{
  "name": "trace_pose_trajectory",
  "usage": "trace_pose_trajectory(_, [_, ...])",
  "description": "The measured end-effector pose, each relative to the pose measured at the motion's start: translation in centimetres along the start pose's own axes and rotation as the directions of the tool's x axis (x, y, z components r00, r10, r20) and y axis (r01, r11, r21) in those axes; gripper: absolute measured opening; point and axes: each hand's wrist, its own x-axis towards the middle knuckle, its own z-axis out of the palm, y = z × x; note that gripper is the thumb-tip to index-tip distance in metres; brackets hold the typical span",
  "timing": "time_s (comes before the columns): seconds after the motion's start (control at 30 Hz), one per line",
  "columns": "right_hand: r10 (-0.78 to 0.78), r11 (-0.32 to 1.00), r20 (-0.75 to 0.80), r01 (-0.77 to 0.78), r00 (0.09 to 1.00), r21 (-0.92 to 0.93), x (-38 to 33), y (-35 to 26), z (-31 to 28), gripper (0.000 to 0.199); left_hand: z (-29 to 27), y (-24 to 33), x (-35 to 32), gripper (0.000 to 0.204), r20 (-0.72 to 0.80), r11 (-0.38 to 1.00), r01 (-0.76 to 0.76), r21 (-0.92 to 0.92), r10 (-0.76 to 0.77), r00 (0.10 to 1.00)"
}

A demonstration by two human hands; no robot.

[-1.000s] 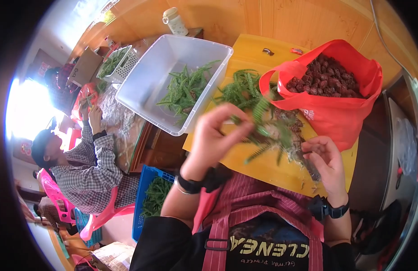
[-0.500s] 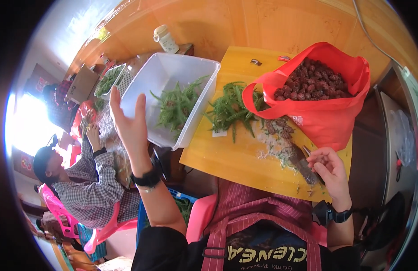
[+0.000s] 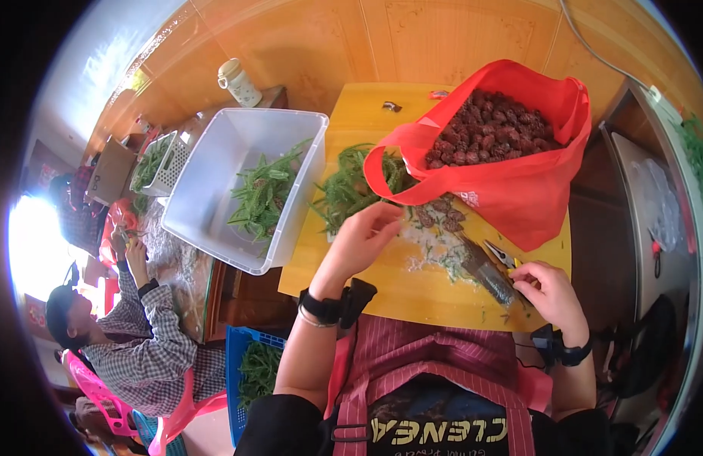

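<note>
My left hand (image 3: 364, 242) hangs over the yellow board, fingers loosely bent and apart, and nothing shows in it. Just beyond it lies a heap of green artificial pine sprigs (image 3: 351, 182), with several brown pine cones (image 3: 444, 215) to the right. My right hand (image 3: 550, 295) is at the board's right side, its fingers closed round the handle end of pliers (image 3: 501, 254) whose jaws point away to the left. Beside the pliers lies a dark, glossy, tube-shaped bundle (image 3: 484, 270). White flakes and green bits are scattered around it.
A red bag (image 3: 503, 197) full of dark pine cones (image 3: 492, 125) stands at the back right. A clear plastic bin (image 3: 207, 182) with green sprigs stands left of the board (image 3: 321, 285). Below it is a blue crate (image 3: 233, 357). At far left, a person (image 3: 139, 334) works at another table.
My left hand has come down from its raised place near the bin to the board, beside the sprigs. My right hand stays by the pliers. The view has shifted slightly.
</note>
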Motion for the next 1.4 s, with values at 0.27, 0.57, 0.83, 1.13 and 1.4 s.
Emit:
trace_pose_trajectory(0.27, [-0.093, 0.987, 0.004, 0.093, 0.996, -0.130, 2.4, 1.0, 1.3, 0.013, 0.6, -2.2, 3.0, 0.038, -0.213, 0.696, -0.105, 0.710, 0.355, 0.910])
trace_pose_trajectory(0.57, [-0.261, 0.792, -0.034, 0.194, 0.965, -0.580, 9.6, 1.1, 6.0, 0.009, 0.8, -3.2, 3.4, 0.048, -0.163, 0.662, 0.041, 0.748, 0.124, 0.979])
trace_pose_trajectory(0.83, [-0.241, 0.671, 0.001, 0.168, 0.970, -0.722, 11.8, 1.1, 7.9, 0.011, 0.6, -3.9, 2.9, 0.047, -0.187, 0.730, 0.017, 0.683, 0.152, 0.971])
trace_pose_trajectory(1.13, [-0.197, 0.899, -0.060, 0.156, 0.979, -0.410, 11.5, -0.3, 6.7, 0.008, -0.1, -1.7, 1.7, 0.037, -0.236, 0.871, 0.056, 0.488, 0.070, 0.969])
trace_pose_trajectory(1.4, [-0.310, 0.937, -0.113, 0.283, 0.944, -0.207, 11.5, -0.5, 6.3, 0.008, -0.5, -1.4, 1.8, 0.037, -0.315, 0.828, -0.018, 0.560, 0.233, 0.920])
